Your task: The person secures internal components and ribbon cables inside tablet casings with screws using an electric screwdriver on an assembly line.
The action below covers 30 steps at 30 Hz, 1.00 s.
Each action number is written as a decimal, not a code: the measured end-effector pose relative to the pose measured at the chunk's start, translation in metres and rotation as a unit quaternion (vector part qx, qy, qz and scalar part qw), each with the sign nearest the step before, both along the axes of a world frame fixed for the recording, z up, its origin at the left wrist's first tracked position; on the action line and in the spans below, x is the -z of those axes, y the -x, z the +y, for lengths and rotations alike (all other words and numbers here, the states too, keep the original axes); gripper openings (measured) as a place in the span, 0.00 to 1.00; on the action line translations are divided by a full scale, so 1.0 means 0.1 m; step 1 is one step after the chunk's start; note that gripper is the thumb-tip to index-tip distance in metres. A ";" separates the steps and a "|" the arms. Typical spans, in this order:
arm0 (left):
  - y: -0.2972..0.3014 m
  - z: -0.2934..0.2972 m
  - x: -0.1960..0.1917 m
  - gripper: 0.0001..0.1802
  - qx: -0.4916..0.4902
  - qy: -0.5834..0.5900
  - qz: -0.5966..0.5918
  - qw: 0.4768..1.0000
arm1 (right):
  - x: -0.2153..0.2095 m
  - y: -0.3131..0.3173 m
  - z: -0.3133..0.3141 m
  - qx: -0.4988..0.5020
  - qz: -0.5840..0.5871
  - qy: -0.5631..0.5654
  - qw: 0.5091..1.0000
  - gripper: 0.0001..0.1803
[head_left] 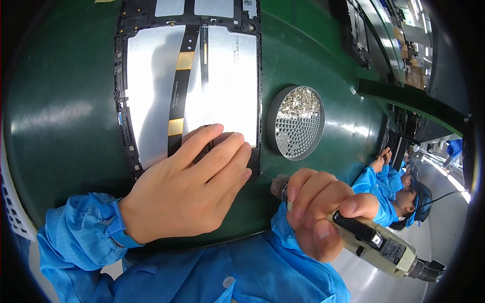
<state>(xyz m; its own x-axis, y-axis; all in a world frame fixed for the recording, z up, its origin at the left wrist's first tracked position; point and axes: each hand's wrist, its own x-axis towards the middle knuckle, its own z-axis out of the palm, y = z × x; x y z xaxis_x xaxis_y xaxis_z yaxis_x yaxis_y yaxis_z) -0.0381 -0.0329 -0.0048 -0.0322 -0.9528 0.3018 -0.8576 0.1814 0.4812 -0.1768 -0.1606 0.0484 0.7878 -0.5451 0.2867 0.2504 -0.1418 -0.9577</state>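
Note:
In the head view, my left hand (187,189) lies over the near end of a tablet housing (151,65), its fingers stretched out on the silver panel and the cables. A black flat ribbon cable (179,96) with gold patches runs lengthwise down the panel; a thinner dark cable (204,76) lies beside it. My right hand (318,209) is closed around a beige electric screwdriver (396,255), to the right of the housing's near corner. Its tip end points left toward that corner, with a thin bit reaching out from a brown fuzzy collar (279,186).
A round grey dish (272,129) with a perforated bottom stands right of the housing, small silver screws (300,103) heaped in its far half. The green work surface (60,126) lies beneath. A dark green bar (414,98) crosses at right. People in blue (381,194) sit further right.

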 end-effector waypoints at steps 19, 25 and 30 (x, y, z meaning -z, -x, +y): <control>-0.04 0.04 -0.01 0.11 -0.004 -0.002 0.009 1.000 | 0.06 -0.08 0.05 -0.029 0.001 0.035 0.999 0.16; -0.03 0.04 0.00 0.11 -0.002 0.013 0.006 1.000 | 0.09 -0.02 -0.08 0.019 -0.055 -0.005 0.998 0.20; -0.02 -0.03 0.02 0.10 0.007 0.008 -0.007 1.000 | 0.22 -0.18 -0.33 0.112 -0.090 -0.009 0.990 0.21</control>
